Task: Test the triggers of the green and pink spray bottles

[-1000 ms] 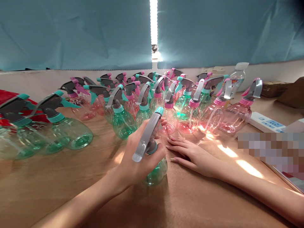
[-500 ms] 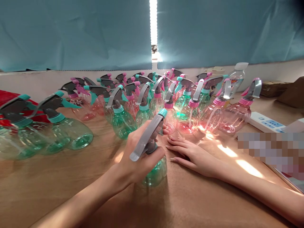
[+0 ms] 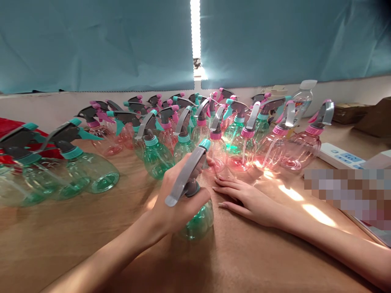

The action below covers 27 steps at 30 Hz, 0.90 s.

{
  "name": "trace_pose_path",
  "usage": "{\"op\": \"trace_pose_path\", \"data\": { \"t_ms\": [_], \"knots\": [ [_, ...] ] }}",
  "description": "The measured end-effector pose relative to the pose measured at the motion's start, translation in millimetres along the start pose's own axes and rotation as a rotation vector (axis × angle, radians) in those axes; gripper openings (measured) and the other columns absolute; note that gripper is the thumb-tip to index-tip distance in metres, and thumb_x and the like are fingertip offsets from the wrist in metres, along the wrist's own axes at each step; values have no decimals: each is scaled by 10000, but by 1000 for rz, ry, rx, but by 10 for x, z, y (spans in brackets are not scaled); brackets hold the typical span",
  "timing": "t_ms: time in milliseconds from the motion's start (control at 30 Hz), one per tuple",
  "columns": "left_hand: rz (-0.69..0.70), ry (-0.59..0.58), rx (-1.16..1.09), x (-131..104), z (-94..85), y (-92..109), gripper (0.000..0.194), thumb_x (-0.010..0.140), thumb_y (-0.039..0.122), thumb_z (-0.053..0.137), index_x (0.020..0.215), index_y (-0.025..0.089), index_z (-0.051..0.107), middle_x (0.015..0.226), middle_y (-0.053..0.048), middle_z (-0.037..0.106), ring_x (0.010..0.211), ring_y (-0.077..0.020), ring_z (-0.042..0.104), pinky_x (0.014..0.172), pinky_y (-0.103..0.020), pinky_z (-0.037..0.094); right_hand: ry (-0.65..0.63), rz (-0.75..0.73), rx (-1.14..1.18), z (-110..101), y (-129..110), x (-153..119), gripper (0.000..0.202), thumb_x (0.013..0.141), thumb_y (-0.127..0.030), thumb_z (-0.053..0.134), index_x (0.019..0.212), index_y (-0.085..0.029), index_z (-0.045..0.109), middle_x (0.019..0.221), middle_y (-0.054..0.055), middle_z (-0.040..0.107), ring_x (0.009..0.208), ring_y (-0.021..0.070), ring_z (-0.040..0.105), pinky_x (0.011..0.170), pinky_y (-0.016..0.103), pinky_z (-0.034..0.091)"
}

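Note:
My left hand (image 3: pixel 180 195) is wrapped round the neck of a green spray bottle (image 3: pixel 198 224) that stands on the brown table (image 3: pixel 244 260). Its grey trigger head with a teal nozzle rises above my fingers. My right hand (image 3: pixel 244 199) lies flat on the table just right of that bottle, fingers spread and pointing left, holding nothing. Beyond both hands stand several spray bottles, among them a green one (image 3: pixel 157 158) with a teal collar and a pink one (image 3: pixel 244 150) with a pink collar.
More green bottles (image 3: pixel 104 175) stand at the left, near something red (image 3: pixel 12 126). At the right are a white power strip (image 3: pixel 339 156), a clear bottle (image 3: pixel 302 99) and a brown box (image 3: pixel 374 122). A blue-green curtain (image 3: pixel 91 44) hangs behind.
The view has shifted very slightly. Both hands and the held green bottle keep nearly the same places, with the bottle's trigger head turned or tilted a little.

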<state>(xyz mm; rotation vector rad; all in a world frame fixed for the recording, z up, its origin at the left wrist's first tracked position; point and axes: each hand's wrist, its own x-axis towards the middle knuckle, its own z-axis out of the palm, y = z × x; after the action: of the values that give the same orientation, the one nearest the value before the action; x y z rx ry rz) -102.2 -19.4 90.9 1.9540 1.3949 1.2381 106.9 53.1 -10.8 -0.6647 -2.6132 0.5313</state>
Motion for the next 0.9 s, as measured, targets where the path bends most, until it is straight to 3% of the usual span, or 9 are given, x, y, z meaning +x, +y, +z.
{"op": "trace_pose_path", "data": {
  "t_ms": [267, 567, 733, 900],
  "knots": [
    [33, 70, 66, -31, 46, -21, 384, 768, 160, 514, 1148, 200, 548, 844, 1, 567, 621, -125, 474, 616, -279, 464, -26, -6, -31, -7, -7, 14, 458, 1010, -412, 475, 1375, -153, 572, 1458, 132, 531, 1384, 278, 441, 1142, 483, 388],
    [48, 68, 22, -28, 59, -78, 384, 782, 159, 543, 1164, 198, 537, 977, -36, 641, 724, -146, 583, 681, -292, 519, 3, -2, 15, -1, -14, 8, 443, 1000, -404, 499, 1388, -200, 562, 1459, 120, 531, 1383, 286, 445, 1130, 506, 401],
    [29, 71, 18, -24, 62, -62, 347, 792, 183, 536, 1139, 204, 542, 839, -3, 606, 565, -110, 475, 544, -256, 458, 17, -1, 28, 12, 2, 0, 438, 995, -409, 510, 1392, -233, 561, 1459, 103, 534, 1376, 288, 454, 1130, 509, 400],
    [20, 65, 8, -26, 67, -63, 349, 805, 192, 544, 1154, 186, 545, 858, -16, 610, 581, -111, 474, 556, -260, 466, 14, -1, 21, 16, 12, -4, 449, 992, -426, 514, 1397, -238, 557, 1473, 100, 520, 1379, 289, 448, 1135, 510, 391]
  ]
}}
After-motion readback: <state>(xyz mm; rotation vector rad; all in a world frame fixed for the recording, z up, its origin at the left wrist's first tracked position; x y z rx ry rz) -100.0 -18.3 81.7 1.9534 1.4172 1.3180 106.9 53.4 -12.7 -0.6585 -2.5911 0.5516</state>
